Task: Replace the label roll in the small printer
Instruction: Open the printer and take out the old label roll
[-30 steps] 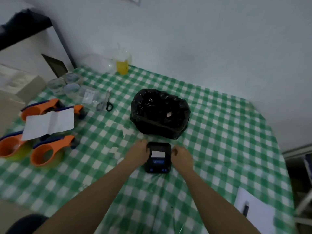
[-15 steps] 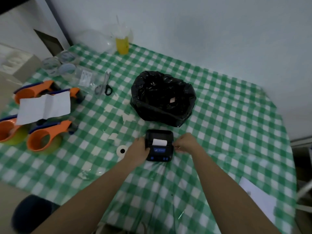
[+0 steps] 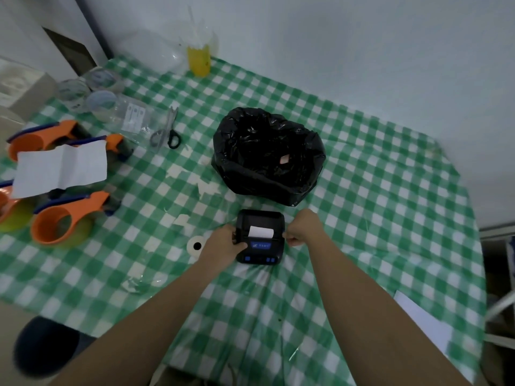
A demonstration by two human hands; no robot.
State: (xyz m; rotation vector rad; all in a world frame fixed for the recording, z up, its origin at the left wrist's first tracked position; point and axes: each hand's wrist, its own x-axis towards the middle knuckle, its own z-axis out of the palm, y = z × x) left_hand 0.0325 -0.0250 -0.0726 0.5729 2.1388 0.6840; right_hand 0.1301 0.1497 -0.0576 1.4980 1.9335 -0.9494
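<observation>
Printer [image 3: 260, 237] on checked tablecloth [image 3: 376, 190], left hand [image 3: 224, 244] and right hand [image 3: 302, 229] in closed grip on its side edges.

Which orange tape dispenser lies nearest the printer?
The front orange dispenser, by the table's near-left edge; the other dispensers sit farther left and back, near the white paper sheet.

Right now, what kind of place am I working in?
Probably a small packing or labelling table in a home or back room. A green checked tablecloth covers it, and it holds orange tape dispensers, a small label printer between your hands, and a bin lined with a black bag.
</observation>
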